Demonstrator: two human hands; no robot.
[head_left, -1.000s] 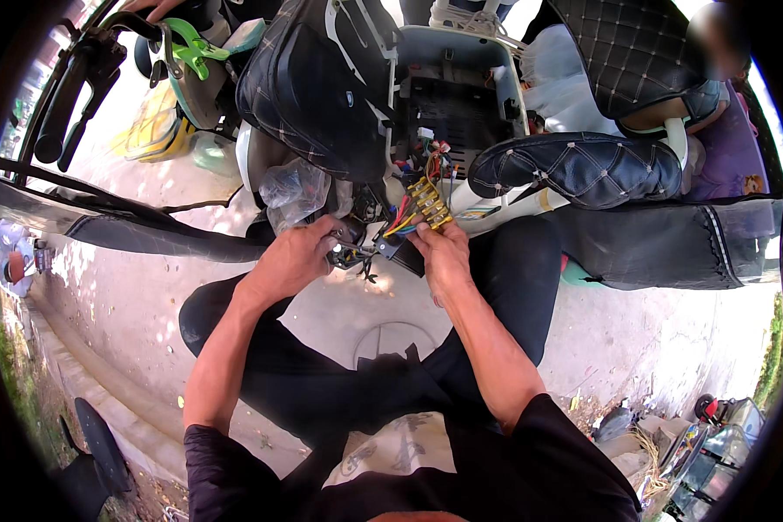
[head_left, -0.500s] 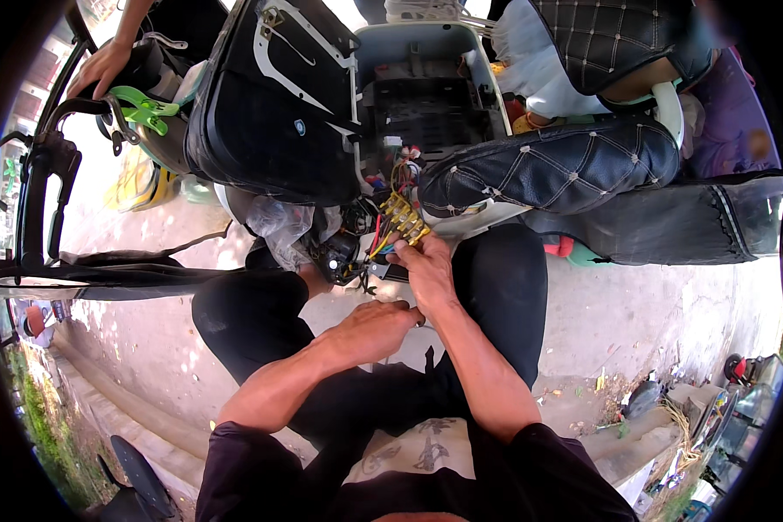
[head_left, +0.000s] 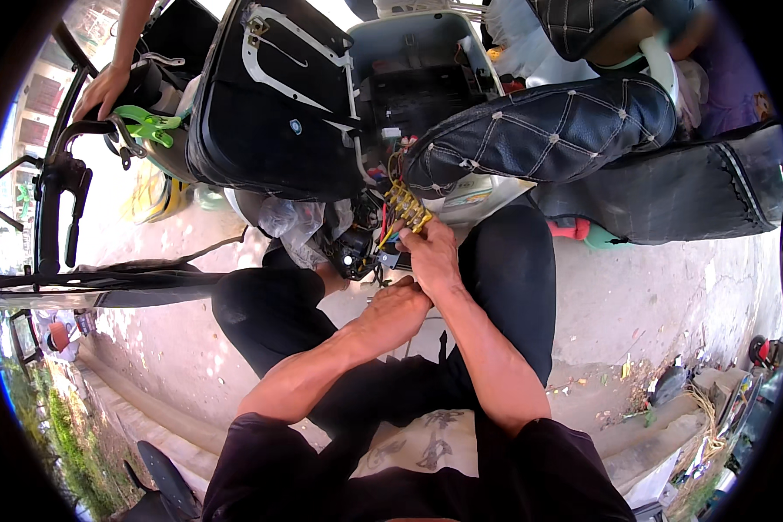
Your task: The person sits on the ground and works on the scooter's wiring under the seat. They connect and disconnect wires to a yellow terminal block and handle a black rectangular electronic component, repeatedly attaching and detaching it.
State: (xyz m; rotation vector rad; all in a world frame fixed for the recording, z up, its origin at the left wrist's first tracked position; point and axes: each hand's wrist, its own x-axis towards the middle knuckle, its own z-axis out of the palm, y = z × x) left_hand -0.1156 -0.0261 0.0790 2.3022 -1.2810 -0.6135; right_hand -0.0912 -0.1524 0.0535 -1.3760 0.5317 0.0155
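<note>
My right hand [head_left: 432, 259] grips the lower end of a yellow terminal block [head_left: 406, 207] between thumb and fingers. Red, yellow and blue wires [head_left: 386, 233] run beside the block toward dark electrical parts [head_left: 353, 248]. My left hand [head_left: 398, 310] is closed just below, against the right wrist; anything inside its fingers is hidden. Beyond the block lies an open grey compartment [head_left: 487, 70] of a vehicle, with more wires at its near edge. A raised black seat [head_left: 265, 113] with a white metal hinge bracket stands to its left.
A black quilted cushion [head_left: 552, 135] overhangs the compartment's right side. At far left, another person's hand [head_left: 104, 91] rests near a green clamp [head_left: 152, 124] and a handlebar [head_left: 65, 178]. A clear plastic bag [head_left: 287, 217] sits beside the wires. My knees flank the work.
The view has shifted slightly. My left hand has moved a little up and right, closer against my right wrist. The right hand keeps its grip on the terminal block.
</note>
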